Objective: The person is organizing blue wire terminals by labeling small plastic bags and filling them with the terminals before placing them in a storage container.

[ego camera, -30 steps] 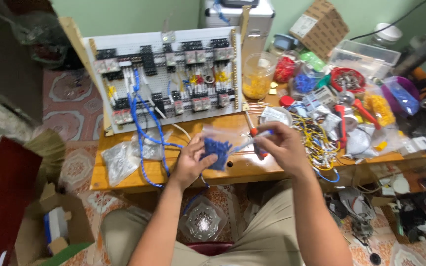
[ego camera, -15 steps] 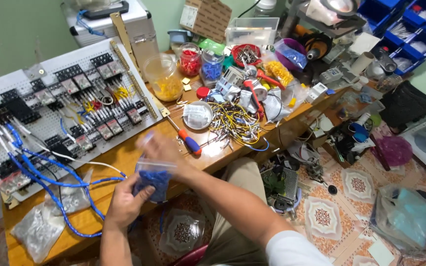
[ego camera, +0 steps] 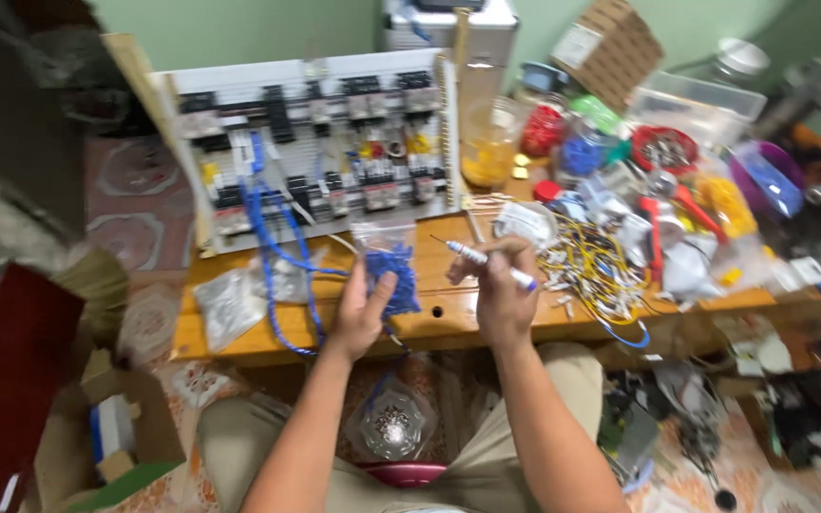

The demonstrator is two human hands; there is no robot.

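From the head view, my left hand point(ego camera: 361, 309) grips a small clear plastic bag of blue wire terminals point(ego camera: 390, 269), held upright above the orange wooden bench point(ego camera: 448, 328). My right hand point(ego camera: 503, 285) is closed around a slim white screwdriver point(ego camera: 492, 263), its long axis running up-left, the tip aimed toward the bag just to its left. The white control panel with black breakers and blue wires point(ego camera: 315, 142) stands behind. Since half a second ago, the hands have parted and the right one now has the screwdriver.
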